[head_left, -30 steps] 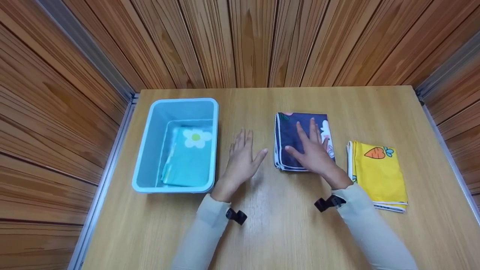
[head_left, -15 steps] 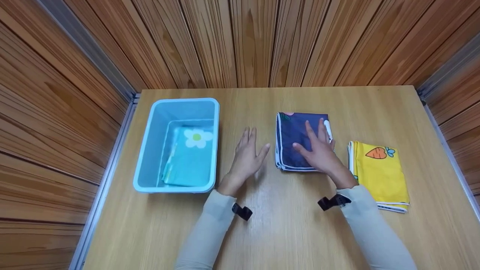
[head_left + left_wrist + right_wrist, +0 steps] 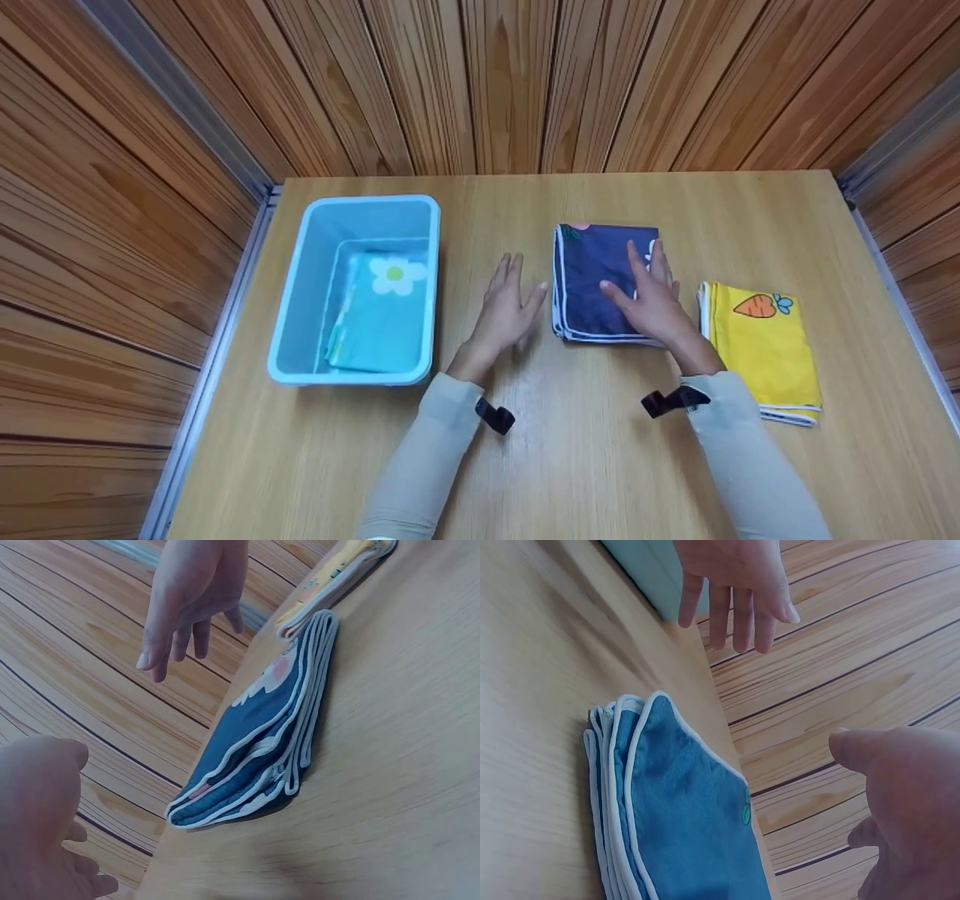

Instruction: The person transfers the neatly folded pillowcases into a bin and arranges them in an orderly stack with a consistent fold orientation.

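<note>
A folded navy cloth with white edging (image 3: 596,281) lies on the table, its layers stacked along the near and left sides. Over its right part hovers my right hand (image 3: 656,307), fingers spread, and the right wrist view shows a gap between that hand and the navy cloth. My left hand (image 3: 504,315) is held above the table between the blue bin (image 3: 277,322) and the navy cloth, fingers straight and thumb out. Neither hand holds anything. Inside the bin lies a folded turquoise cloth (image 3: 375,330) with a white flower.
To the right lies a folded yellow cloth (image 3: 769,352) with a carrot print, partly behind my right wrist. Wood-panelled walls (image 3: 502,90) close off the back and both sides of the wooden table (image 3: 555,465).
Both hands have drifted to the right. The right hand has shifted from the middle of the navy cloth toward its right edge. The cloths and bin stay where they were.
</note>
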{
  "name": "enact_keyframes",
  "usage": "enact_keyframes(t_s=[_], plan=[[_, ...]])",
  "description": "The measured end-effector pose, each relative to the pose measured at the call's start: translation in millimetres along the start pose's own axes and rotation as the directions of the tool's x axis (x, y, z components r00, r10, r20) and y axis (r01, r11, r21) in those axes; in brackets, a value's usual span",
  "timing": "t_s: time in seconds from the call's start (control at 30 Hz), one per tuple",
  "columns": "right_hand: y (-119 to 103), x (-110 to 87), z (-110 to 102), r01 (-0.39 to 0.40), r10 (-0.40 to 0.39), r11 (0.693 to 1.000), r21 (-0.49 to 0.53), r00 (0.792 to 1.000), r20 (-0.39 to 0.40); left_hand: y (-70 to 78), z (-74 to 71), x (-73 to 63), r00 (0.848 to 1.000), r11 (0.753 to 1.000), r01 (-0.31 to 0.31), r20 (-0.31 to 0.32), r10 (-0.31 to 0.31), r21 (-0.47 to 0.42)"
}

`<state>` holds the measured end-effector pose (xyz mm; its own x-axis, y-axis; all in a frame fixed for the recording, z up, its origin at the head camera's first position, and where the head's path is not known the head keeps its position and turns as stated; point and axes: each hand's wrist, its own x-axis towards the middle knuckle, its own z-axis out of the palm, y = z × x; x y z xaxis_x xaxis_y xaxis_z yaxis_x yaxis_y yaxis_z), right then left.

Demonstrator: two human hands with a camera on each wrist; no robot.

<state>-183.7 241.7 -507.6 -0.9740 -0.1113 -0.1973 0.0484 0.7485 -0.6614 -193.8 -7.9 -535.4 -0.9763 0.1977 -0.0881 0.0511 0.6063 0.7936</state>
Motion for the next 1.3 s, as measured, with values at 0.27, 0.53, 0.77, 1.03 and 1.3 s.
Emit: enact_keyframes(t_s=[0.27, 0.53, 0.77, 1.03, 1.3], plan=[[8.3, 0.9, -3.2, -0.037, 0.037, 0.999, 0.033, 0.999, -0.007, -3.9, 8.6, 4.9, 1.0, 0.998, 0.0, 0.0, 0.0, -0.061], [18.0, 2.1, -3.6, -0.063, 0.066, 0.993, 0.103, 0.997, -0.029, -8.4, 19.0, 11.7, 0.998, 0.985, 0.06, 0.022, -0.057, -0.16], [29.8, 6.6, -1.2, -0.11, 0.118, 0.98, 0.164, 0.992, -0.044, -10.0, 28.8, 19.5, 0.995, 0.978, 0.098, 0.039, -0.093, -0.182], [45.8, 13.8, 4.2, -0.168, 0.184, 0.968, 0.187, 0.98, -0.073, -9.2, 35.5, 26.1, 0.995, 0.977, 0.097, 0.031, -0.093, -0.188], [56.2, 15.6, 7.4, -0.188, 0.207, 0.961, 0.202, 0.975, -0.079, -10.0, 43.7, 29.0, 0.993, 0.966, 0.119, 0.042, -0.112, -0.23]])
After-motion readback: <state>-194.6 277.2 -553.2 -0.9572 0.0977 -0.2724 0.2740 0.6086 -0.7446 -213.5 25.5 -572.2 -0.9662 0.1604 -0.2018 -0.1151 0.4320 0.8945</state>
